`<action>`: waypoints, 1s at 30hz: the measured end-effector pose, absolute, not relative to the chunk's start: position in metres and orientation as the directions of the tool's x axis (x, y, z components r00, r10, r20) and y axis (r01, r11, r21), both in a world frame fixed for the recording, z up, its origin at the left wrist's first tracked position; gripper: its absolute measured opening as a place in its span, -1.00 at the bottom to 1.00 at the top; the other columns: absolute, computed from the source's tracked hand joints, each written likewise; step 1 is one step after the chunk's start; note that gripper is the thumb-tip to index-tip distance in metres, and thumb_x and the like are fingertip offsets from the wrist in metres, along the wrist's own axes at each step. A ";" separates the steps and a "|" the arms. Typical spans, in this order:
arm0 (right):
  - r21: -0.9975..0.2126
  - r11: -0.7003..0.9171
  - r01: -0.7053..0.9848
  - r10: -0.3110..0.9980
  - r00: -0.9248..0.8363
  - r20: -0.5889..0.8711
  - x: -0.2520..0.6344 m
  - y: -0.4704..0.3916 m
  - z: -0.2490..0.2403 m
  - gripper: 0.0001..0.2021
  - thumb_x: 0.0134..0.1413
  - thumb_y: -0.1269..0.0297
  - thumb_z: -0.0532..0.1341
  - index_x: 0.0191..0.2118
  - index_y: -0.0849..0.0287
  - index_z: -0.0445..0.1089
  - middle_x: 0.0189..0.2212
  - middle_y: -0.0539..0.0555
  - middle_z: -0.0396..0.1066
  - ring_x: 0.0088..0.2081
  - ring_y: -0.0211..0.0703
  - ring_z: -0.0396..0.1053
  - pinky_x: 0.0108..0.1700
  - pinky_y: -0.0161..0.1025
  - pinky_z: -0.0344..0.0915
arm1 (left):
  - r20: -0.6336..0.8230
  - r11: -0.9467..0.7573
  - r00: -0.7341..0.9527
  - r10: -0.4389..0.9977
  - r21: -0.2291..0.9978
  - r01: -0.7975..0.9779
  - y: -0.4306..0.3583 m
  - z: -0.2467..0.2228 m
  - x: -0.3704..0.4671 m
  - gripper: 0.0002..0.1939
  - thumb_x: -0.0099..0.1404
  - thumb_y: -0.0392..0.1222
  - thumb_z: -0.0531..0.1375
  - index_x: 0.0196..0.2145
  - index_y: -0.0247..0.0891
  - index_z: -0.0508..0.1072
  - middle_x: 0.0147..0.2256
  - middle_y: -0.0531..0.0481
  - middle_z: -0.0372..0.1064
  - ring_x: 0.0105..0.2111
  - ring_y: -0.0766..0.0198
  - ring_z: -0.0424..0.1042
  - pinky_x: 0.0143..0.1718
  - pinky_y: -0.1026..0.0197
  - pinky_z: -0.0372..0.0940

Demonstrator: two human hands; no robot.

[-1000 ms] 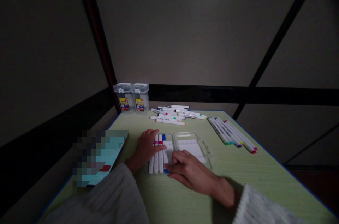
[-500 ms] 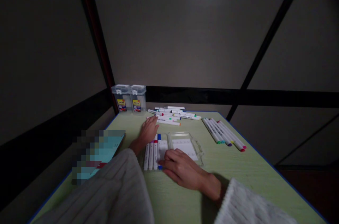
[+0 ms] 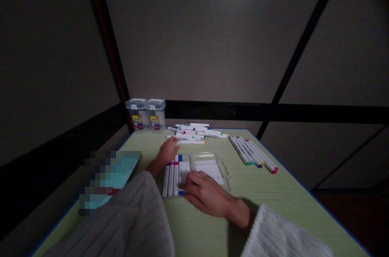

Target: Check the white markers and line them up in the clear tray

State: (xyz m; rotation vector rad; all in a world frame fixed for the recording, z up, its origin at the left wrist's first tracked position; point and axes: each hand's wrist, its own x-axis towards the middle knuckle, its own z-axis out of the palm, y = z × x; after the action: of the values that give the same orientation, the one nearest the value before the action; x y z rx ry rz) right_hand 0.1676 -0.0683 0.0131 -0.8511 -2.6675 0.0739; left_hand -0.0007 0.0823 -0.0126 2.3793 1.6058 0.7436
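My left hand (image 3: pixel 167 151) reaches over the near edge of a loose pile of white markers (image 3: pixel 209 132). Its fingers close around the left end of an orange-ended marker (image 3: pixel 194 142). My right hand (image 3: pixel 209 194) is curled over the clear plastic case (image 3: pixel 209 154), with fingertips on the lower part of a blue-ended marker (image 3: pixel 180 170). That marker lies in the case's left half beside several others, among them a red-banded marker (image 3: pixel 176 176) and a purple-banded marker (image 3: pixel 171 178). White paper (image 3: pixel 209 171) shows in the case's right half.
Two lidded clear boxes (image 3: pixel 156 113) stand at the back left corner. Several white markers (image 3: pixel 253 153) lie in a row near the right edge. A turquoise booklet (image 3: pixel 121 174), partly pixelated, sits at the left edge of the green table (image 3: pixel 273 216).
My left hand has drawn back slightly toward me, its fingers now at the orange-ended marker's end. My right hand stays at the blue-ended marker. The view has shifted a little.
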 end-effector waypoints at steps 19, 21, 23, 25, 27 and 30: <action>-0.121 0.818 0.562 0.570 -0.765 0.299 0.168 -0.067 0.014 -0.75 0.18 0.25 -0.04 -0.15 0.19 0.31 -0.31 0.09 0.27 -0.25 -0.15 0.20 -0.23 -0.23 0.14 | 0.242 -0.237 0.064 0.968 0.800 0.551 0.087 -0.015 -0.009 -0.88 -0.18 -0.40 0.20 -0.60 -0.28 0.49 -0.58 0.03 0.45 -0.49 0.25 0.41 -0.41 0.28 0.29; -0.119 0.819 0.561 0.568 -0.765 0.305 0.169 -0.067 0.015 -0.74 0.18 0.24 -0.03 -0.13 0.19 0.30 -0.31 0.09 0.27 -0.25 -0.15 0.20 -0.23 -0.23 0.15 | 0.257 -0.247 0.049 0.965 0.833 0.496 0.084 -0.009 -0.007 -0.90 -0.16 -0.37 0.20 -0.59 -0.29 0.49 -0.56 0.01 0.47 -0.47 0.24 0.42 -0.38 0.26 0.30; -0.122 0.815 0.567 0.573 -0.755 0.319 0.169 -0.067 0.016 -0.72 0.17 0.23 -0.03 -0.09 0.19 0.28 -0.30 0.10 0.28 -0.25 -0.14 0.21 -0.22 -0.22 0.16 | 0.272 -0.258 0.029 0.962 0.863 0.434 0.079 -0.001 -0.005 -0.90 -0.13 -0.32 0.19 -0.56 -0.31 0.49 -0.52 -0.03 0.48 -0.44 0.22 0.43 -0.35 0.24 0.30; -0.141 0.797 0.587 0.594 -0.721 0.356 0.171 -0.065 0.015 -0.71 0.17 0.23 -0.02 -0.05 0.20 0.26 -0.30 0.11 0.28 -0.25 -0.13 0.21 -0.21 -0.19 0.16 | 0.276 -0.262 0.017 0.961 0.891 0.372 0.072 0.008 -0.004 -0.88 -0.12 -0.29 0.19 -0.55 -0.35 0.49 -0.49 -0.07 0.48 -0.42 0.20 0.44 -0.33 0.21 0.31; -0.207 0.762 0.613 0.633 -0.641 0.433 0.173 -0.062 0.012 -0.73 0.16 0.25 -0.01 -0.07 0.20 0.27 -0.30 0.13 0.29 -0.26 -0.11 0.22 -0.22 -0.18 0.18 | 0.276 -0.265 0.011 0.961 0.912 0.314 0.062 0.018 -0.004 -0.83 -0.12 -0.24 0.19 -0.51 -0.37 0.49 -0.46 -0.09 0.49 -0.40 0.18 0.44 -0.30 0.21 0.31; -0.413 0.684 0.602 0.703 -0.391 0.594 0.177 -0.054 0.007 -0.81 0.14 0.31 0.00 -0.20 0.21 0.30 -0.37 0.11 0.29 -0.30 -0.13 0.23 -0.26 -0.21 0.19 | 0.265 -0.258 0.003 0.964 0.934 0.246 0.043 0.031 -0.005 -0.73 -0.11 -0.17 0.21 -0.43 -0.39 0.48 -0.42 -0.11 0.49 -0.38 0.18 0.45 -0.31 0.20 0.32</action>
State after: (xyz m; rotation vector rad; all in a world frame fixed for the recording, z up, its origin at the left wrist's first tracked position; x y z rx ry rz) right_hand 0.1772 -0.0543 0.0074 -0.9977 -2.1153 0.1661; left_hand -0.0053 0.0427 0.0305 1.5808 1.2763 1.3021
